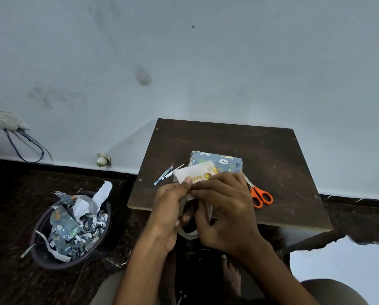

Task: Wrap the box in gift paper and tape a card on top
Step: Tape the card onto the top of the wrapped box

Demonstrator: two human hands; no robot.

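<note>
Dark brown laminate covers the small square table that stands against a pale blue-grey wall, and on it lies the box wrapped in blue gift paper printed with little white and orange figures, flat and a little back from the near edge. Held just in front of that box, and overlapping its near left corner in the view, is a pale cream card with gold lettering and a gold round motif; whether the card touches the box cannot be told. The left hand is closed around the card's lower edge, thumb pressed on its face, and it also seems to grip a roll of clear tape whose loop hangs below the palm. The right hand is pinched at the same edge of the card, fingertips meeting the left thumb; what exactly lies between them is hidden. Orange-handled scissors lie on the table just beside the right hand, blades pointing towards the box. A thin strip of blue paper offcut rests near the table's left edge. Down on the dark floor to the left stands a round dark bin heaped with crumpled scraps of the same blue paper.
</note>
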